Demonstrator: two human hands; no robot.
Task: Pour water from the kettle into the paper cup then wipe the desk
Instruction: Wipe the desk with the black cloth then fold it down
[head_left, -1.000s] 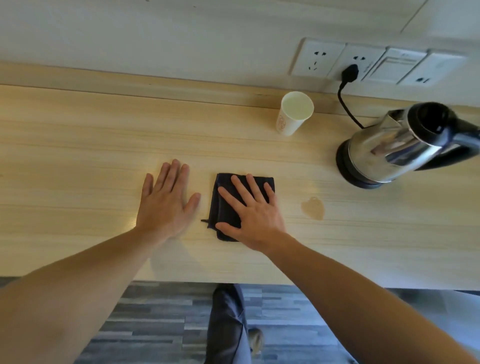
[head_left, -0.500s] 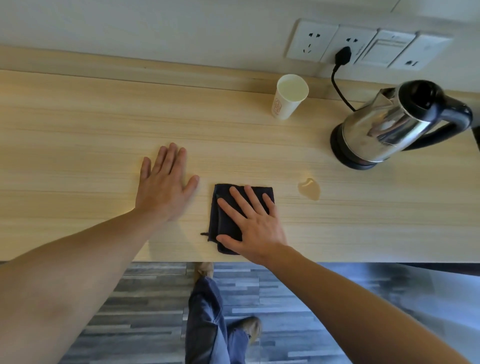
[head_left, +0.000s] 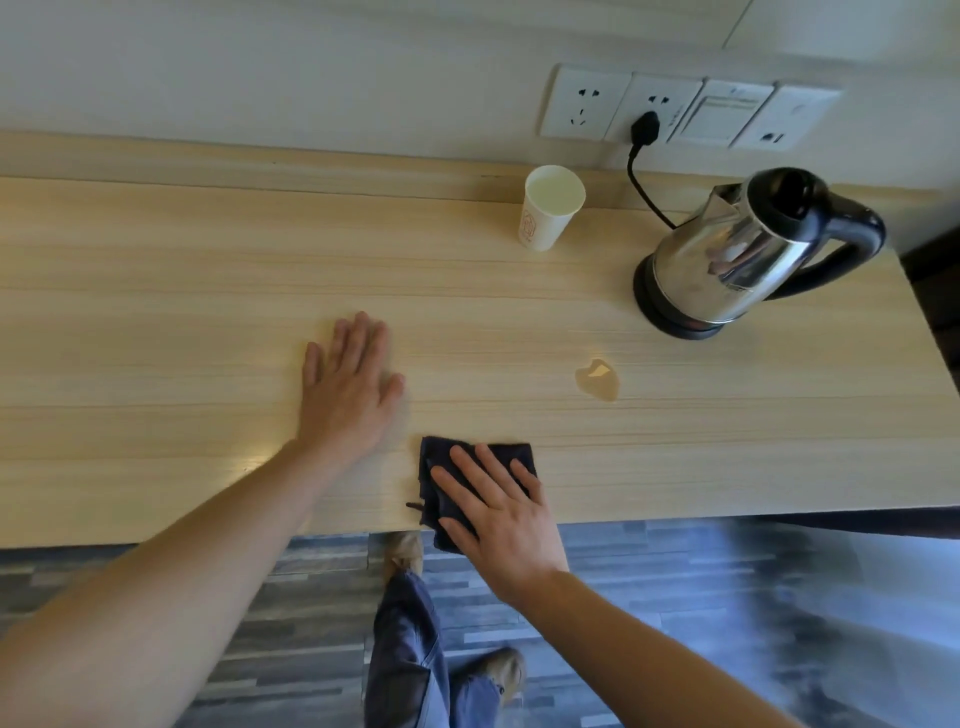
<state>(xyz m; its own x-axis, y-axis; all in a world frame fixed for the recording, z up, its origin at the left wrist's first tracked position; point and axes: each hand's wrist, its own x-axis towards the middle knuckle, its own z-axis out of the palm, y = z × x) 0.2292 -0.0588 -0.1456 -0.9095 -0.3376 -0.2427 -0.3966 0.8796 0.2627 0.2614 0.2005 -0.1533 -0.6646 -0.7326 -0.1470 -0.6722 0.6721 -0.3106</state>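
Note:
A white paper cup holding water stands near the wall at the back of the wooden desk. To its right a steel kettle with a black handle sits on its black base. A small puddle of water lies in front of the kettle. A folded dark cloth lies at the desk's front edge, partly hanging over it. My right hand presses flat on the cloth with fingers spread. My left hand rests flat on the desk to the left of the cloth.
A row of wall sockets sits above the desk, with the kettle's black plug and cord running down behind the cup. The desk's right end is just past the kettle. Below the front edge I see grey floor and my legs.
My right hand has slid the cloth back toward the front edge, so it now overhangs. The view has shifted back from the desk. My left hand stays flat.

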